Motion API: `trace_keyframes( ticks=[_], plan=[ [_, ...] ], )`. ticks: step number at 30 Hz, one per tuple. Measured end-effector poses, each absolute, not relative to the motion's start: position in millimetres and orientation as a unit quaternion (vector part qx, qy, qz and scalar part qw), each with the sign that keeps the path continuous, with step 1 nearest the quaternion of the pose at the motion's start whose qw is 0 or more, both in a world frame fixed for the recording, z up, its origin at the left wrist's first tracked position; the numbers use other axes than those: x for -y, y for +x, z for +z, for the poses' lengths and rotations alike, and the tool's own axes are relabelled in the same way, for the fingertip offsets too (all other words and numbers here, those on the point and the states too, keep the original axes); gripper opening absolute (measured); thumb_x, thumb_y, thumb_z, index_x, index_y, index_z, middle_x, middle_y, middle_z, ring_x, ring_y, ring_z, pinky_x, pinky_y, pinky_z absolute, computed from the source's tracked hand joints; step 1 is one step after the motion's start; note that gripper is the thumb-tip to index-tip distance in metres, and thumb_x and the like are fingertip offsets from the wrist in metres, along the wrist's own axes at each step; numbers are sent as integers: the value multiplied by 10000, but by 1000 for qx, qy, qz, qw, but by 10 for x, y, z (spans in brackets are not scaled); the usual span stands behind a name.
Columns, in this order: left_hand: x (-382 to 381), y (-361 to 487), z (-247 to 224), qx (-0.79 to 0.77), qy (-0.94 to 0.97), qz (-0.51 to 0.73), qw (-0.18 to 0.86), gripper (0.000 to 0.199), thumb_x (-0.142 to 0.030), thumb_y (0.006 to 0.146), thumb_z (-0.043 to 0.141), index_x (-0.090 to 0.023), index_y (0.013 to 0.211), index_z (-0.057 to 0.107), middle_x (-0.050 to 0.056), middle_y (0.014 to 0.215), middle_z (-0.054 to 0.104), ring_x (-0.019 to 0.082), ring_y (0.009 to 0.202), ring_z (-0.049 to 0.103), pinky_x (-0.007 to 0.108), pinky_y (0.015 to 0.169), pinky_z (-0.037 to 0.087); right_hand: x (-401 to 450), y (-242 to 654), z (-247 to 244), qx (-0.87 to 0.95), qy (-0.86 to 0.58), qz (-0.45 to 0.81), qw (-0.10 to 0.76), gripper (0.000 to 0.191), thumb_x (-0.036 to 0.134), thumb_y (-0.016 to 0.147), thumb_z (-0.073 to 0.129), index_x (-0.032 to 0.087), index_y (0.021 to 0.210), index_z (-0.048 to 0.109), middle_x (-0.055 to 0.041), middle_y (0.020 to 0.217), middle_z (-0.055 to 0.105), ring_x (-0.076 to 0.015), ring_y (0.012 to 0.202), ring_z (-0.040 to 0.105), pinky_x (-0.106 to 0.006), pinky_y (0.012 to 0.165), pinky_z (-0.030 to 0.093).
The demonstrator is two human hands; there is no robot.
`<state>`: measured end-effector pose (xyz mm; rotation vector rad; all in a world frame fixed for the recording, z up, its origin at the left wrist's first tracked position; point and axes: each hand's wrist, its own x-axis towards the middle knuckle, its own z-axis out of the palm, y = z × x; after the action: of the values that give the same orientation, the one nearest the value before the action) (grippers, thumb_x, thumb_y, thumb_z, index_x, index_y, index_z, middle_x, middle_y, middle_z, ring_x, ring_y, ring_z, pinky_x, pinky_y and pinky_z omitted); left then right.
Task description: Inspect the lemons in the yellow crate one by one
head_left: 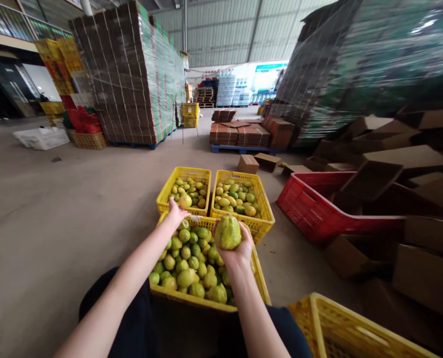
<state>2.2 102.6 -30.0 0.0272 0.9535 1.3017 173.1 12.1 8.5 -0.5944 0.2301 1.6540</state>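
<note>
My right hand (239, 252) is wrapped round a large, bumpy green-yellow citrus fruit (228, 232), holding it above the near yellow crate (206, 302). That crate is full of green and yellowish citrus fruit (186, 252) of mixed sizes. My left hand (176, 214) reaches out to the far left yellow crate (162, 196). Between its thumb and fingers sits a round yellow citrus fruit (185, 201), over the crate's near side. Smaller yellow and green fruit lie in that crate and in the far right yellow crate (264, 226).
A red crate (303, 206) stands to the right, among open cardboard boxes (426, 263). Another yellow crate (318, 318) is at the bottom right. Flattened cartons lie on a blue pallet (239, 148) ahead, between tall wrapped stacks (120, 74).
</note>
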Motion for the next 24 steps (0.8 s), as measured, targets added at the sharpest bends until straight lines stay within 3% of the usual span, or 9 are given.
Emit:
trace_keyframes(
  ticks=[3, 7, 11, 16, 24],
  plan=[
    [-1156, -11, -177, -449, 9, 580, 680, 339, -320, 893, 404, -126, 1137, 537, 181, 1200, 575, 288, 1105, 596, 351, 776, 544, -130, 1772, 101, -107, -268, 730, 620, 187, 250, 842, 486, 176, 789, 650, -32, 654, 725, -184, 629, 705, -291, 610, 590],
    [-791, 26, -445, -463, 5, 551, 694, 314, -124, 849, 400, -75, 1103, 577, 153, 941, 667, 233, 858, 675, 344, 775, 536, -97, 1820, 95, -98, -291, 726, 615, 181, 237, 840, 483, 171, 814, 650, -40, 674, 729, -187, 633, 705, -300, 611, 591],
    [-461, 21, -714, -476, -19, 533, 699, 299, -61, 826, 384, -100, 1036, 593, 71, 762, 660, 165, 644, 648, 277, 665, 526, -23, 1824, 13, -80, -343, 719, 600, 168, 226, 832, 489, 173, 839, 647, -40, 676, 724, -194, 633, 703, -320, 608, 593],
    [-374, 39, -687, -449, -16, 519, 727, 203, -64, 807, 448, -110, 919, 612, 57, 724, 671, 164, 632, 649, 268, 637, 525, 98, 1751, -291, -56, -409, 726, 550, 155, 244, 829, 514, 151, 838, 638, -67, 675, 716, -204, 619, 691, -341, 630, 590],
    [-230, -29, -316, -406, -3, 519, 752, 177, -51, 819, 442, -118, 867, 599, 35, 668, 659, 129, 553, 629, 238, 561, 514, 508, 1796, -1179, -90, -511, 737, 433, 126, 269, 783, 570, 161, 842, 596, -72, 656, 685, -250, 694, 707, -401, 651, 584]
  ],
)
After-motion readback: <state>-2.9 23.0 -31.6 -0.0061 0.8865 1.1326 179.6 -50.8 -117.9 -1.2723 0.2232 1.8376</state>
